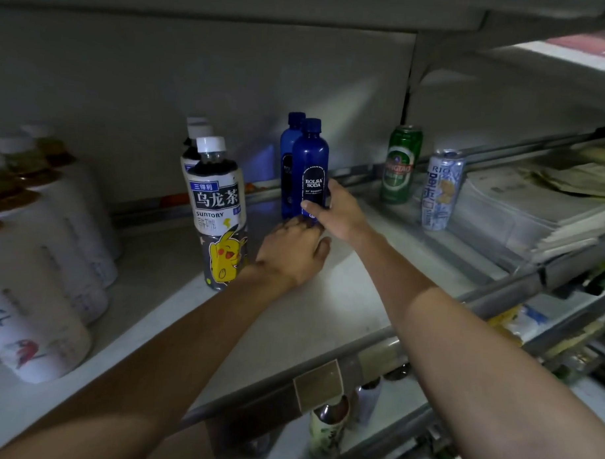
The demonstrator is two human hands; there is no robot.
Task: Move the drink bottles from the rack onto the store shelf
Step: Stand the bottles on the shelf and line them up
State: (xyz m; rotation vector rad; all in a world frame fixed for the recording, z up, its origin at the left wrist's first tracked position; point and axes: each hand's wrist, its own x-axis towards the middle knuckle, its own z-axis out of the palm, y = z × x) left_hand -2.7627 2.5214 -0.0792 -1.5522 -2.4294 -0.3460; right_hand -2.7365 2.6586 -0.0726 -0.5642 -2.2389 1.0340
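A blue Bolsa Soda bottle point(310, 161) stands upright on the white store shelf point(325, 309), with a second blue bottle point(287, 150) close behind it on the left. My right hand point(336, 210) holds the front bottle low down, thumb across its label and fingers behind it. My left hand point(293, 249) lies flat on the shelf with its fingertips at the bottle's base. To the left a Suntory oolong tea bottle point(219, 206) with a yellow cartoon figure stands upright, another tea bottle point(194, 139) behind it.
A green beer can point(401, 164) and a pale Rio can point(441, 189) stand at the right, beside stacked papers point(521, 209). Several large white bottles point(35, 288) fill the left end. More bottles point(328, 429) show on the shelf below.
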